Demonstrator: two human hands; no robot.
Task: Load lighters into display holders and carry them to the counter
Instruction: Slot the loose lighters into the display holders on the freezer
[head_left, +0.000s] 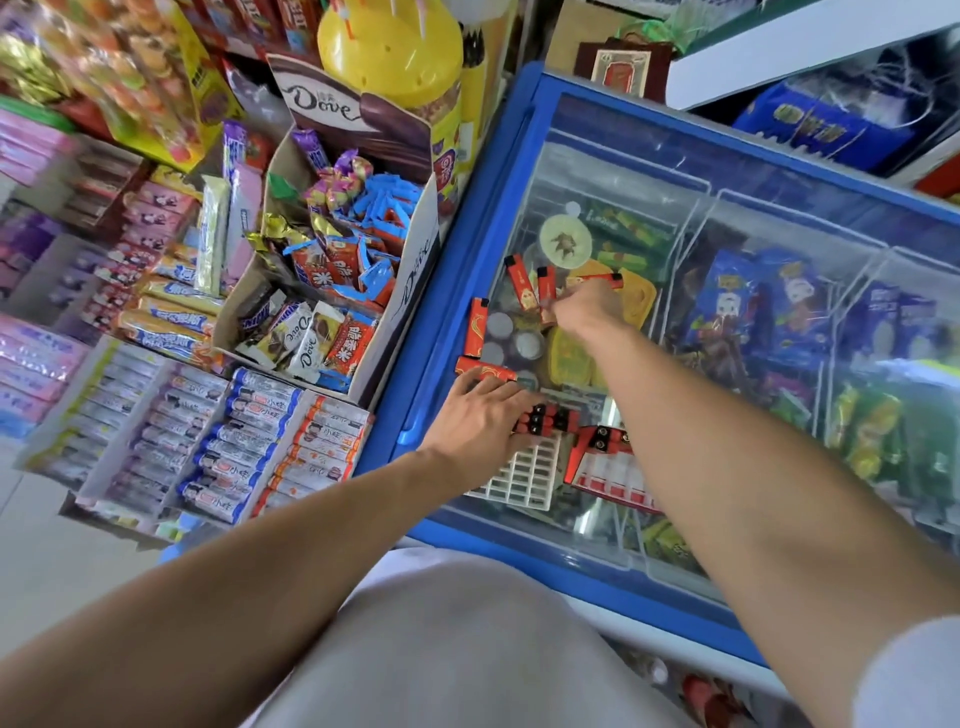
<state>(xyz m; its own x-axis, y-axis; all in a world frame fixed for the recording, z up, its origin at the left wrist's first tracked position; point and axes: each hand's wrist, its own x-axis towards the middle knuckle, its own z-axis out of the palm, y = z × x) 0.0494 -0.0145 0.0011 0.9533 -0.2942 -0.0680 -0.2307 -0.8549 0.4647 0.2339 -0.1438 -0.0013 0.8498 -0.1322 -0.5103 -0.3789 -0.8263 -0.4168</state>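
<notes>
On freezer lid (519, 171), left hand (480, 415) flat on holder (524, 478), right hand (584, 306) pinching lighters (545, 286)

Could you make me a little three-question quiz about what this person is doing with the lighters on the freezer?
1. True or false: the white holder is full of lighters.
2. Which hand reaches the far lighters? A) left B) right
3. What do the loose lighters lie on?

Key:
1. False; only its far row holds lighters, under the left hand.
2. B, the right hand.
3. The freezer lid, which is glass.
</notes>
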